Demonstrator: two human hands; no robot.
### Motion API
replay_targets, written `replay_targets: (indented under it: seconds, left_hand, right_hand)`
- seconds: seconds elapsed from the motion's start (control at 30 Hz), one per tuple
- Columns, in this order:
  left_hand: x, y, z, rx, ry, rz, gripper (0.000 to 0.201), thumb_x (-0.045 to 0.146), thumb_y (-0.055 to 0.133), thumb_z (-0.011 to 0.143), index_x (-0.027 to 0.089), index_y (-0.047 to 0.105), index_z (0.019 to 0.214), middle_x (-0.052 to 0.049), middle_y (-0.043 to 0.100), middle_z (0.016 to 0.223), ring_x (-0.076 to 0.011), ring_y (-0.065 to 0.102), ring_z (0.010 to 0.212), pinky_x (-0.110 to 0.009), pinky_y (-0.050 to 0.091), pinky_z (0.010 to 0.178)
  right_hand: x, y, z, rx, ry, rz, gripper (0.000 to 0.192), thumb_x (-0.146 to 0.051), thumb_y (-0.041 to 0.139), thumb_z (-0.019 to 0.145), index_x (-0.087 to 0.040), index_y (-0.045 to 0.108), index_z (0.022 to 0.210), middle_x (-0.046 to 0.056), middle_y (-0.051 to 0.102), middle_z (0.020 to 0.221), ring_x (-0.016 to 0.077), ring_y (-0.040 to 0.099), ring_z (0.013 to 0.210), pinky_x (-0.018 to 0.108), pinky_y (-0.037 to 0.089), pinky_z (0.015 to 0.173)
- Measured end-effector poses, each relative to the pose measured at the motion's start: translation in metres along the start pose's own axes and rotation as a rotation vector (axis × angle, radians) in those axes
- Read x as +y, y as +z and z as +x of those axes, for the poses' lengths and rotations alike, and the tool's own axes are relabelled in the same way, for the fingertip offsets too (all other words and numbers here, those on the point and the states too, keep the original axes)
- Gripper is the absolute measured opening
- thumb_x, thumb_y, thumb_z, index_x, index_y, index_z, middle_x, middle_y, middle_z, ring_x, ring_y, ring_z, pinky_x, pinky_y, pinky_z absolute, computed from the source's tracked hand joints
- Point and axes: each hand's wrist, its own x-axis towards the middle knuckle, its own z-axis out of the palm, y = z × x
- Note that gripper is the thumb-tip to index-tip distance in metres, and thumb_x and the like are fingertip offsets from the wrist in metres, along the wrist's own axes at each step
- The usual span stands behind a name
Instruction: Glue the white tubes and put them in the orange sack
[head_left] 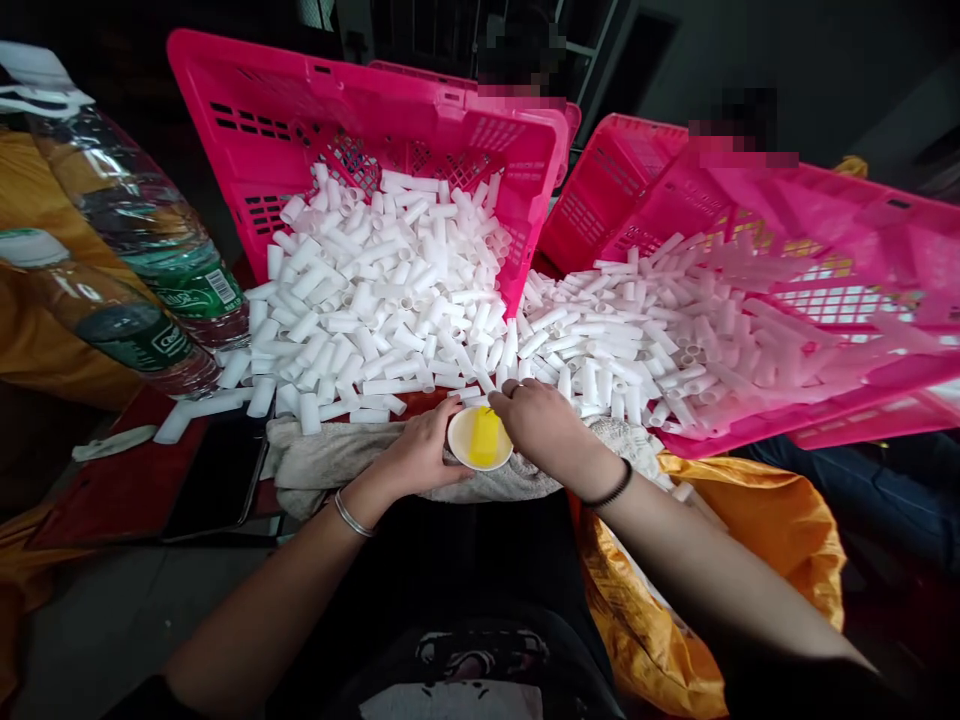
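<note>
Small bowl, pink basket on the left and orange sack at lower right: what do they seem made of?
Small bowl: smooth and pale with a thin rim; coated paper or plastic, unclear which. Pink basket: likely moulded plastic, slightly glossy, with regular slots in its walls. Orange sack: probably woven plastic, given its sheen and crisp folds.

Bowl (460, 437) partly hidden (by right hand (549, 432)), right basket (600, 190) cropped

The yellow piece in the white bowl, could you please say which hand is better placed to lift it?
Probably the right hand: its fingers are at the yellow piece, while the left hand holds the white bowl.
</note>
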Motion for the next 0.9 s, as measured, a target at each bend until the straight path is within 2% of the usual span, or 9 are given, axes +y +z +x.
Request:
replay_targets:
  seconds: [0.07,0.17,0.3,0.4,0.47,0.63,0.77,0.9]
  left_hand:
    - [-0.001,0.001,0.000,-0.010,-0.028,-0.010,0.114,0.045,0.089,0.060,0.021,0.023,0.150,-0.021,0.042,0.151,-0.0396,0.042,0.139,-0.059,0.034,0.114]
    - [-0.002,0.000,0.002,-0.032,-0.069,-0.035,0.116,0.052,0.088,0.060,0.021,0.023,0.151,-0.021,0.040,0.153,-0.0407,0.039,0.141,-0.059,0.032,0.114]
    - [0.002,-0.004,0.004,-0.049,-0.091,-0.062,0.119,0.055,0.086,0.061,0.020,0.019,0.153,-0.019,0.047,0.148,-0.0400,0.041,0.139,-0.059,0.032,0.113]
    - [0.005,-0.005,0.004,-0.042,-0.076,-0.072,0.117,0.050,0.088,0.061,0.021,0.021,0.153,-0.019,0.049,0.147,-0.0405,0.042,0.138,-0.059,0.033,0.112]
    - [0.005,-0.005,0.003,-0.032,-0.063,-0.073,0.115,0.047,0.088,0.061,0.022,0.022,0.152,-0.019,0.049,0.147,-0.0407,0.044,0.137,-0.059,0.034,0.111]
    - [0.002,-0.002,0.001,-0.001,-0.046,-0.066,0.115,0.045,0.090,0.060,0.023,0.023,0.151,-0.020,0.050,0.146,-0.0406,0.047,0.135,-0.059,0.036,0.110]
    - [0.000,-0.001,0.001,0.000,-0.047,-0.069,0.114,0.049,0.088,0.062,0.023,0.022,0.151,-0.020,0.051,0.144,-0.0402,0.047,0.134,-0.060,0.037,0.110]
    - [0.000,-0.001,0.001,-0.015,-0.063,-0.058,0.117,0.048,0.089,0.061,0.021,0.020,0.151,-0.021,0.050,0.145,-0.0403,0.046,0.136,-0.060,0.036,0.111]
  right_hand:
    - [-0.008,-0.009,0.019,-0.102,-0.030,-0.077,0.031,-0.006,0.041,0.093,-0.008,0.070,0.104,0.019,0.070,0.100,0.0300,0.067,0.096,0.038,0.054,0.078]
    - [-0.014,-0.009,0.033,-0.151,-0.037,-0.082,0.031,-0.005,0.042,0.092,-0.006,0.072,0.100,0.022,0.070,0.100,0.0313,0.066,0.101,0.038,0.053,0.079]
    - [-0.004,0.008,0.041,-0.183,0.004,0.106,0.023,-0.005,0.052,0.086,-0.007,0.073,0.095,0.020,0.072,0.098,0.0295,0.068,0.098,0.035,0.051,0.081]
    - [0.012,0.026,0.040,-0.147,0.067,0.183,0.025,-0.009,0.048,0.089,-0.010,0.072,0.096,0.015,0.073,0.099,0.0228,0.069,0.092,0.030,0.050,0.078]
    - [0.021,0.038,0.036,-0.077,0.124,0.332,0.026,-0.012,0.045,0.092,-0.012,0.071,0.094,0.010,0.073,0.097,0.0183,0.068,0.088,0.026,0.050,0.075]
    - [0.034,0.073,0.025,0.163,0.177,0.961,0.015,-0.019,0.053,0.083,-0.016,0.068,0.079,0.003,0.069,0.081,0.0149,0.063,0.074,0.026,0.049,0.069]
    - [0.040,0.092,0.023,0.212,0.153,1.276,0.020,-0.034,0.057,0.083,-0.016,0.065,0.082,0.003,0.066,0.079,0.0146,0.060,0.073,0.029,0.049,0.069]
    - [0.048,0.098,0.025,0.207,0.091,1.411,0.028,-0.043,0.061,0.084,-0.016,0.065,0.086,0.002,0.064,0.081,0.0136,0.058,0.073,0.029,0.050,0.071]
